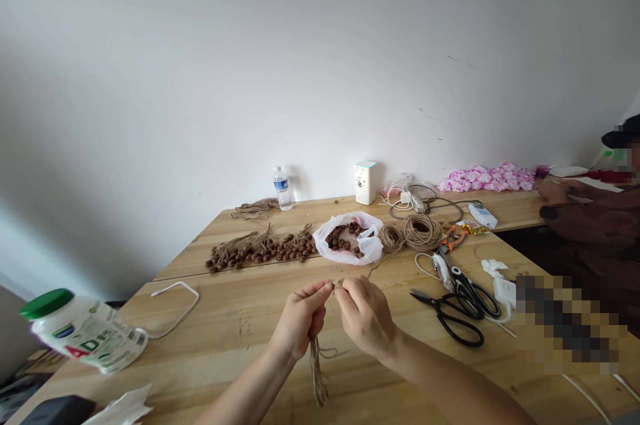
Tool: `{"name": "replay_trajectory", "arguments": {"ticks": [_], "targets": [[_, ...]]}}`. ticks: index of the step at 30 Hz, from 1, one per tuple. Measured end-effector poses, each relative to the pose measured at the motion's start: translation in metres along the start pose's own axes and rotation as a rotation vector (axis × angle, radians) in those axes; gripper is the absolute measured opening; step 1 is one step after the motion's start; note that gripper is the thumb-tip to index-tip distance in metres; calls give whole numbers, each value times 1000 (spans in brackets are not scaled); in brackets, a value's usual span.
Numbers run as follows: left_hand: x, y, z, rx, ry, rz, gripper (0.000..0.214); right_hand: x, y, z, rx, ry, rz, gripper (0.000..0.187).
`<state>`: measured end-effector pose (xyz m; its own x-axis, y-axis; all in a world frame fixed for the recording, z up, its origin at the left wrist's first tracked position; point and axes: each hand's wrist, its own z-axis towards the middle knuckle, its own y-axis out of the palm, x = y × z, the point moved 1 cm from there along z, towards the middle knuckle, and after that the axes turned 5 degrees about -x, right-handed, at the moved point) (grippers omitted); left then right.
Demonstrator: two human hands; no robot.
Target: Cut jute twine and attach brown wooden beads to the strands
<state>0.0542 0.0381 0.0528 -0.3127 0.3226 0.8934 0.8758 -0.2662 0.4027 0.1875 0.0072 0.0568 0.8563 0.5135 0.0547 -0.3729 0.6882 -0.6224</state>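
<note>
Low over the front middle of the table, my left hand [305,312] is closed round a bundle of jute twine [318,372], whose loose strands hang below the fist. Fingertips of my right hand [367,315] pinch the twine's upper end, right beside my left thumb. The exact spot between the fingertips is mostly hidden. Behind my hands lies an open white plastic bag [325,248] with brown round beads [345,236] in it. A small twine ball [391,237] and a larger twine roll [423,232] rest to its right, and a strand runs from them toward my right hand.
Bunches of beaded twine [260,248] lie left of the bag. Black-handled scissors [455,318] and orange-handled pliers [454,238] are on the right. A green-capped bottle [90,332] stands at left, a water bottle [283,190] at the back. Another person [590,225] sits at far right.
</note>
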Motion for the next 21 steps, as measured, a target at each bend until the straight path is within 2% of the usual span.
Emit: {"name": "replay_trajectory", "arguments": {"ticks": [5,8,13,17,21], "targets": [[0,0,-1,65,180,195,49,5,-1,1,26,-72,76,23],[1,-2,-3,50,346,345,36,9,-4,2,10,-59,170,20],[3,-5,-5,-36,595,622,21,14,-10,5,-60,94,382,16],[13,-8,-3,-133,781,957,21,19,-14,7,-208,245,591,13],[18,-8,-2,-84,989,1268,19,23,-12,8,-324,310,671,13]]}}
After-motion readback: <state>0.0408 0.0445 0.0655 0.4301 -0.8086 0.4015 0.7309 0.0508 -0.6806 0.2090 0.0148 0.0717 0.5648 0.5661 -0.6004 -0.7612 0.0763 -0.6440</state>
